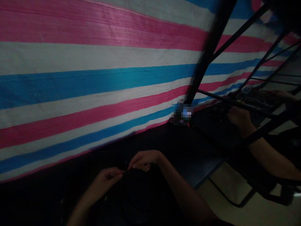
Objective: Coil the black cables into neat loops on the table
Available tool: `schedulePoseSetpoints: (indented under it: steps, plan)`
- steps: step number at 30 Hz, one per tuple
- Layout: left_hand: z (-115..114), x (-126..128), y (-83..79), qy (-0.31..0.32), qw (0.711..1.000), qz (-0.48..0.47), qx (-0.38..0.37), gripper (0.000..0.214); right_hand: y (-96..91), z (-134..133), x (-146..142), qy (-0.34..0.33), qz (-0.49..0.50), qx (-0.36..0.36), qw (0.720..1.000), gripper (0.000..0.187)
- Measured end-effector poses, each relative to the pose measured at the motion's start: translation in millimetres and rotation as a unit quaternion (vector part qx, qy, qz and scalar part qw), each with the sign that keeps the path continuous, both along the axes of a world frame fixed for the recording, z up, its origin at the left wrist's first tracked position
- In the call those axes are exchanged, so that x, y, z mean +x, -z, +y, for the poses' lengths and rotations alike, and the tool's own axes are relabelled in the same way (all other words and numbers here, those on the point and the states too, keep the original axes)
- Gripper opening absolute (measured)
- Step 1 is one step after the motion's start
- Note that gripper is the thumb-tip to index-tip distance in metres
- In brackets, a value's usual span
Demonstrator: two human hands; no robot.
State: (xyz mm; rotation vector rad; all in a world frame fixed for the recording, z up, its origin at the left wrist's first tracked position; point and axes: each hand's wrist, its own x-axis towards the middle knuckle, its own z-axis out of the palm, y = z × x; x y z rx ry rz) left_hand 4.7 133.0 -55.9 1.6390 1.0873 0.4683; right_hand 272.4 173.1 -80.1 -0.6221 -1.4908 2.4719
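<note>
My left hand (105,181) is closed in a pinch, thumb against forefinger, low in the middle of the head view. Just to its right, my right hand (146,159) also pinches, its fingers bent downward. The fingertips of both almost meet around something small, thin and dark (126,171), too dim to name. Beneath the hands everything is nearly black, and the shapes there cannot be told apart.
A striped pink, white and blue sheet (94,91) hangs behind the black table (185,150). A black metal frame (207,59) rises at right. Beyond it a co-worker's hand (240,117) is over dark items. A blurred-out object (182,113) stands by the frame's post.
</note>
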Motion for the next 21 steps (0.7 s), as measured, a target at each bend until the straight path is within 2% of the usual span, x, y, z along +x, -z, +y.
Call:
schedulePoseSetpoints:
  steps: [2, 5, 8, 11, 15, 21]
  plan:
    - [4, -15, 1.0, 0.02, 1.0, 0.008, -0.014, 0.034, -0.8, 1, 5, -0.013, -0.002, 0.01, 1.0, 0.053]
    - [8, -47, 0.0, 0.004, 0.998, 0.043, -0.04, 0.035, -3.0, 3, 15, -0.018, -0.007, 0.028, 0.999, 0.058]
    - [8, -74, -2.4, -0.035, 0.994, 0.088, -0.045, 0.039, -5.8, 4, 25, -0.019, -0.011, 0.031, 0.999, 0.056]
    - [8, -85, -2.2, -0.041, 0.992, 0.105, -0.063, 0.044, -9.4, 4, 32, -0.005, -0.008, 0.034, 0.999, 0.051]
    - [12, -72, 4.3, 0.009, 0.993, 0.083, -0.087, 0.053, -12.0, 3, 35, 0.011, 0.006, 0.027, 1.0, 0.044]
    - [5, -12, 6.2, 0.01, 0.996, 0.047, -0.081, 0.056, -3.5, 4, 16, 0.041, -0.013, 0.024, 0.999, 0.042]
